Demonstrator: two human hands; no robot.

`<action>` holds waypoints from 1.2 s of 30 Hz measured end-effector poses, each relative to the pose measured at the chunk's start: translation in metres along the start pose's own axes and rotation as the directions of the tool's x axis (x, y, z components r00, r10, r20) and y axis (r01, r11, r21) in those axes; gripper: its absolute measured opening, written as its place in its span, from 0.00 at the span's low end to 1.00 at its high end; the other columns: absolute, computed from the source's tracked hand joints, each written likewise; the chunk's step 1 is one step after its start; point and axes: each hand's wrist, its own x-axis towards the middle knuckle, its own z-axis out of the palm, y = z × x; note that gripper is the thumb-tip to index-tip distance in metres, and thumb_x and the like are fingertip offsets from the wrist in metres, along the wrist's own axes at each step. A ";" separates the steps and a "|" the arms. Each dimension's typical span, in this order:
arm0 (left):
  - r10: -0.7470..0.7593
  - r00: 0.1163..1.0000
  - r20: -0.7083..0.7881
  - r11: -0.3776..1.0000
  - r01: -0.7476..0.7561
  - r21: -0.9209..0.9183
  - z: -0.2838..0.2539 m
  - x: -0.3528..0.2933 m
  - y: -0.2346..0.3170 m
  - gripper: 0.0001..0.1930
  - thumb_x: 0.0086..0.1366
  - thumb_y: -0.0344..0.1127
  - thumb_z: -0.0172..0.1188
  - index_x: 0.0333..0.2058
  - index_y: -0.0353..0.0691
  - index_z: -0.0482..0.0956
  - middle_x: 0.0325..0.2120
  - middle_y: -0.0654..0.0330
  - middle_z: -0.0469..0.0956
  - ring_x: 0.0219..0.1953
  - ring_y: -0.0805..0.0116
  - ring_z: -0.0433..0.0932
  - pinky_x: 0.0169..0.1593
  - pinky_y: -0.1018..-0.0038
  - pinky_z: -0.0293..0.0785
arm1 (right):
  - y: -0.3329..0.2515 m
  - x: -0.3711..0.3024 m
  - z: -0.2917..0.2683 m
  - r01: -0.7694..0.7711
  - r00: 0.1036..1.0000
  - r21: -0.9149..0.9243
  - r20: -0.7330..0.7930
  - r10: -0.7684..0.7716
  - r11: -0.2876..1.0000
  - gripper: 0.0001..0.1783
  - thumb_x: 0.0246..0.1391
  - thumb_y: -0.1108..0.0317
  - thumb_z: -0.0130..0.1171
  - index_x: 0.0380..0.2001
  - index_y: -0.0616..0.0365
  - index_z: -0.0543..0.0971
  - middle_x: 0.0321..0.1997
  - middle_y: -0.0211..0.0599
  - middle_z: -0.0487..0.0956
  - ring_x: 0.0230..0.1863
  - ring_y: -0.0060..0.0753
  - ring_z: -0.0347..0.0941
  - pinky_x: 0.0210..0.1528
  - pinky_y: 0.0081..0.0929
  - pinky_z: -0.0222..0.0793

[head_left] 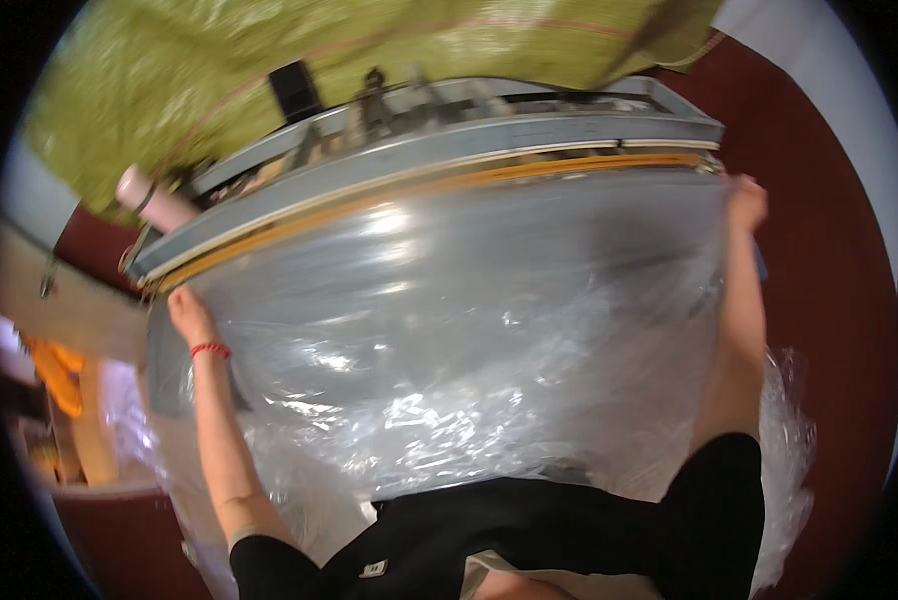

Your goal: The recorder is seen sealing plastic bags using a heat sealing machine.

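A large clear plastic bag point(449, 330) is stretched wide in front of me, its top edge lying along the orange-lined sealing bar point(439, 185) of a long grey machine point(489, 125). My left hand point(189, 315), with a red band at the wrist, grips the bag's left top corner by the bar's left end. At the bar's right end my right hand point(747, 205) pinches the bag's right top corner. Both arms are spread wide, and the film hangs crinkled toward my black top.
A green woven sack point(269, 60) lies behind the machine. A pink cylinder point(154, 200) sits at the machine's left end. Orange items point(57, 372) rest on a light surface at the far left. The floor point(829, 300) is dark red, with more plastic film point(784, 440) at my right.
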 end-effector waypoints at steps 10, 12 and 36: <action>0.122 0.991 -0.059 0.990 -0.126 -0.068 0.003 0.096 -0.086 0.11 0.56 0.34 0.55 0.18 0.41 0.66 0.17 0.72 0.63 0.20 0.82 0.57 0.25 0.85 0.54 | -0.080 -0.003 0.080 -0.309 0.928 0.835 0.161 0.335 0.455 0.13 0.45 0.62 0.57 0.22 0.63 0.72 0.21 0.37 0.74 0.24 0.28 0.67 0.32 0.25 0.63; 0.144 0.985 -0.094 0.989 -0.147 -0.027 0.004 0.099 -0.086 0.13 0.55 0.35 0.57 0.16 0.43 0.64 0.16 0.72 0.62 0.20 0.81 0.56 0.25 0.84 0.54 | -0.081 -0.002 0.075 -0.295 0.931 0.849 0.151 0.332 0.439 0.10 0.42 0.66 0.59 0.21 0.62 0.72 0.22 0.34 0.74 0.23 0.25 0.68 0.31 0.22 0.64; 0.359 0.926 0.114 0.910 -0.321 -0.261 -0.077 -0.021 0.059 0.03 0.56 0.25 0.48 0.28 0.41 0.67 0.23 0.70 0.65 0.25 0.83 0.63 0.30 0.86 0.61 | -0.356 -0.126 -0.146 0.643 0.710 0.717 -0.427 -0.560 0.268 0.11 0.42 0.65 0.58 0.29 0.59 0.72 0.34 0.39 0.71 0.41 0.41 0.65 0.44 0.31 0.59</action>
